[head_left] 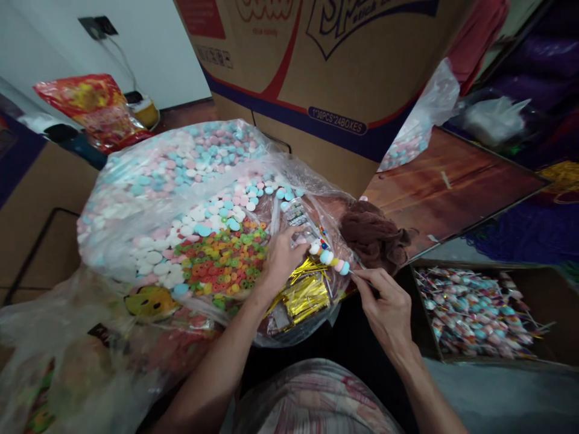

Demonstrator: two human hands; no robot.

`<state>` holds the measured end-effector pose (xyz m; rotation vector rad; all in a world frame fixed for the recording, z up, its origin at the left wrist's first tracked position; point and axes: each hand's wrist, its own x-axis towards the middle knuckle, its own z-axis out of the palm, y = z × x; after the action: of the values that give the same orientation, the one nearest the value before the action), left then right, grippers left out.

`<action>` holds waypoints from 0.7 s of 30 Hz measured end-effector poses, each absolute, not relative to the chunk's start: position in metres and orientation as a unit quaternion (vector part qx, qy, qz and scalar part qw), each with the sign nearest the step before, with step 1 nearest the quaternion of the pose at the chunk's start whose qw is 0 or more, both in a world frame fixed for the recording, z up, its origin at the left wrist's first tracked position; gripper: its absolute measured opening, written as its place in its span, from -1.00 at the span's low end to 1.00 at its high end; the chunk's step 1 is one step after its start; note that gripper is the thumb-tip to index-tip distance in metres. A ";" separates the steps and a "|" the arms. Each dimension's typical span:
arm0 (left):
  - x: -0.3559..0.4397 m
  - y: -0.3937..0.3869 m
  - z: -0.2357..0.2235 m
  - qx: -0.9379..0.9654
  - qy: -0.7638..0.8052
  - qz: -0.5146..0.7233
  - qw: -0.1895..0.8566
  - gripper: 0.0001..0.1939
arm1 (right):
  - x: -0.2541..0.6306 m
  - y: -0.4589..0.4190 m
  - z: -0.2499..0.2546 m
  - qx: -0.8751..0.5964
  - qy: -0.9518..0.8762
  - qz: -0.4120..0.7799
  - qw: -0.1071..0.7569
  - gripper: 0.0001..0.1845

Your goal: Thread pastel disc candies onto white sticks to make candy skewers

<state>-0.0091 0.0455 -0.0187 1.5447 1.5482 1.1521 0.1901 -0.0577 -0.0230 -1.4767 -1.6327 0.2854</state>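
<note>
My right hand [384,301] pinches the thin stick of a candy skewer, threaded with white, blue, pink and yellow candies [332,259]. At the skewer's far end, my left hand [284,259] is closed on a small clear plastic wrapper [310,234] with coloured print; its fingertips are partly hidden. The wrapper seems to lie around or against the end candies; I cannot tell which. Just below lie gold twist ties [307,295]. Left of my left hand are red, green and yellow gummy rings [226,259], beside loose pastel marshmallows [154,259].
A large clear bag [181,163] of marshmallows spreads over the work surface. Behind it stands a big cardboard box [289,72]. A brown cloth [375,232] lies to the right. At lower right, an open carton [561,301] holds many wrapped candy sticks. A red packet [94,108] sits at back left.
</note>
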 end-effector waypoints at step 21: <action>-0.008 0.033 0.005 0.376 0.479 0.458 0.648 -0.69 | 0.185 -0.055 -0.014 -0.571 -0.648 0.121 0.489 -0.90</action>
<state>-0.0078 0.0325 0.0048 0.8546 1.0895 1.0414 0.1847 -0.0548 -0.0142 -1.3881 -1.5758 0.2941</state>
